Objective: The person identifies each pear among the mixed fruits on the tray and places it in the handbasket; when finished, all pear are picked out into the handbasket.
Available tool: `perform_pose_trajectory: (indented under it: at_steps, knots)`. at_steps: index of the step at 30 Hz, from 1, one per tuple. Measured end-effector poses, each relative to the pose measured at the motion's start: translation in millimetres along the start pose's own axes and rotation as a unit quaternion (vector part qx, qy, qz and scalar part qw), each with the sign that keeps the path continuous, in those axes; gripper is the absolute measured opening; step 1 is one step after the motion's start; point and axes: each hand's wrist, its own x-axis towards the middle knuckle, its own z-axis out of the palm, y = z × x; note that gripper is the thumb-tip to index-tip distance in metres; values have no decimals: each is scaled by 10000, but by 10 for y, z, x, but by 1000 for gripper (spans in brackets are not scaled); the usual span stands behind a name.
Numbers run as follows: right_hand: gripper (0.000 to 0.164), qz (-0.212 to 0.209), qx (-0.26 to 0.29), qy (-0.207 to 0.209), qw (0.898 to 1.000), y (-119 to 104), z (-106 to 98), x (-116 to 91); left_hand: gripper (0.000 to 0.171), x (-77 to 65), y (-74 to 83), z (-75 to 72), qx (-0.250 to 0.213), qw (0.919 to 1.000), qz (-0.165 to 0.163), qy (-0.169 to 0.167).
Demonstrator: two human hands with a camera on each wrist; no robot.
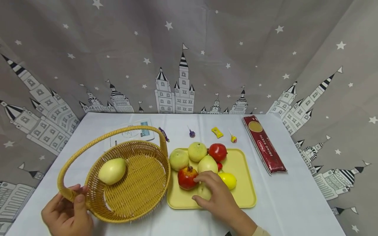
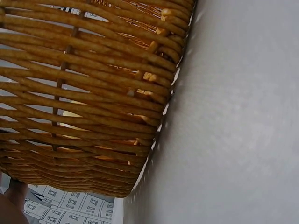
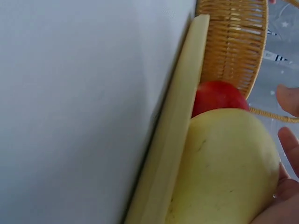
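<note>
My left hand [image 1: 69,211] pinches the near-left side of the wicker basket [image 1: 134,216], where its handle meets the rim. One pale yellow-green oval fruit [image 1: 112,171] lies inside. In the left wrist view the basket's woven side [image 2: 84,107] fills much of the picture. Over the yellow tray [image 1: 246,196], my right hand [image 1: 217,196] has thumb and fingers spread about a pale yellow fruit [image 1: 203,191], partly covered by them. The right wrist view has that fruit [image 3: 224,168] close to the palm, fingers not curled round it. A pomegranate [image 1: 186,178] touches or nearly touches the fingertips.
More yellow-green fruits [image 1: 197,151], another pomegranate [image 1: 218,152], a small red fruit [image 1: 220,166] and a lemon [image 1: 228,180] share the tray. Behind stand a white scale [image 1: 147,134], partly hidden, candies [image 1: 217,132] and lollipops [image 1: 192,133]. A red pasta pack [image 1: 264,144] lies right.
</note>
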Motion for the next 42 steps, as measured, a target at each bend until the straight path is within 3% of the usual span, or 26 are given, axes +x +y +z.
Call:
perform_pose_trajectory:
  at_steps: [9,17,20,26,31,36,42]
  knots:
    - [40,260,-343,-199,9989,92,-74,-81,41,0,-28,32,-260,9995,153,53]
    - [43,383,-386,-783,9955,152,-70,-145,43,-1,94,-1,-7,10000,11,-55]
    - [44,479,-200,-736,9959,193,-71,-150,43,-5,89,-1,12,10000,-25,-49]
    - [51,156,90,-743,9971,324,-93,-163,43,-7,2,-10,-15,10000,-20,-41]
    - [51,391,253,-774,9959,324,-102,-139,44,-7,-2,-12,4,10000,-8,-43]
    - [51,652,730,-470,9941,281,-109,-80,44,-14,-4,-16,95,9999,-4,-62]
    - [52,528,1379,-99,9890,150,-96,83,44,-14,-25,-16,-8,9999,126,-50]
